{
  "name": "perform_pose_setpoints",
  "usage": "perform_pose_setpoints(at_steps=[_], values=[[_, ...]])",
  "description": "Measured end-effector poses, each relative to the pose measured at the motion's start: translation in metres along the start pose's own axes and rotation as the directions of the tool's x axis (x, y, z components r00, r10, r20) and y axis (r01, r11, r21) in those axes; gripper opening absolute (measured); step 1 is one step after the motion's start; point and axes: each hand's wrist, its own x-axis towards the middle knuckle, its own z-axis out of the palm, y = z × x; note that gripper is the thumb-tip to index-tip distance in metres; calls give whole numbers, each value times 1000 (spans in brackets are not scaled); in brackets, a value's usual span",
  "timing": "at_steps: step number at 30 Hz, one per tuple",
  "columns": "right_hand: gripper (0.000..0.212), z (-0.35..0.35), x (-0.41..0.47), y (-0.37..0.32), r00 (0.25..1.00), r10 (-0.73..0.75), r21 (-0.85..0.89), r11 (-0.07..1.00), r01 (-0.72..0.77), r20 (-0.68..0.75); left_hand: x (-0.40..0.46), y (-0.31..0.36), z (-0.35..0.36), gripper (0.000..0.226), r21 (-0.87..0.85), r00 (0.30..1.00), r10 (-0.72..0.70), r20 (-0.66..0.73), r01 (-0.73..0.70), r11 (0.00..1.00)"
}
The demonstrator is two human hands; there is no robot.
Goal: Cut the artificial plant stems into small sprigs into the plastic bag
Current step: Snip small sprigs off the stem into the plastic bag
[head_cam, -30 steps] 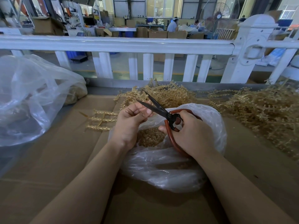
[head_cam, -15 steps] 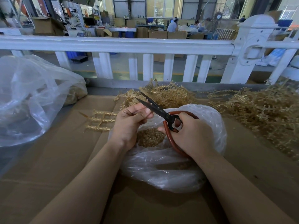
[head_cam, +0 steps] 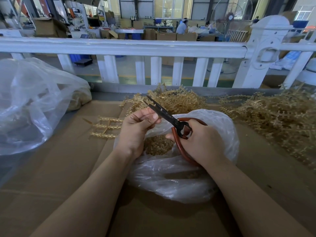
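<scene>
My right hand [head_cam: 201, 142] grips the red-brown handles of black-bladed scissors [head_cam: 164, 113]. The blades point up and to the left and are nearly closed. My left hand [head_cam: 136, 127] has its fingers curled with fingertips pinched together right beside the blades; whatever stem piece it pinches is hidden by the fingers. Both hands hover over a clear plastic bag [head_cam: 213, 178] whose open mouth shows a heap of cut tan sprigs [head_cam: 157, 146]. A flat uncut stem [head_cam: 106, 125] lies on the cardboard to the left of my left hand.
Piles of tan plant stems lie behind the bag [head_cam: 177, 100] and at the right [head_cam: 277, 120]. A large clear bag [head_cam: 30, 106] sits at the left. Brown cardboard [head_cam: 51, 177] covers the table. A white fence [head_cam: 136, 48] runs along the far edge.
The scissor blades went from spread apart to nearly closed beside my left fingertips. Both hands kept their place over the bag.
</scene>
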Motion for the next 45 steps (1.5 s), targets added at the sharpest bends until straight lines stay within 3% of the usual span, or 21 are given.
perform_pose_setpoints(at_steps=[6,19,24,28,33,45], values=[[72,0,0,2,999,-9,-61,998,7,-33,0,-5,1,7,174,998,56,4,-56,983],[66,1,-1,2,998,-30,-17,999,29,-49,-2,-1,3,19,163,998,59,29,-63,985],[72,1,-1,1,999,-24,-25,999,23,-45,-4,0,3,7,159,998,60,25,-63,985],[63,1,-1,1,995,-49,-49,998,44,-91,-3,-1,3,20,169,998,66,16,-68,983],[60,0,-1,0,993,-56,-55,997,50,-105,-2,-3,2,5,199,997,75,-5,-73,977],[62,0,-1,1,992,-74,-49,996,69,-100,-3,-3,3,13,191,995,104,-4,-101,976]])
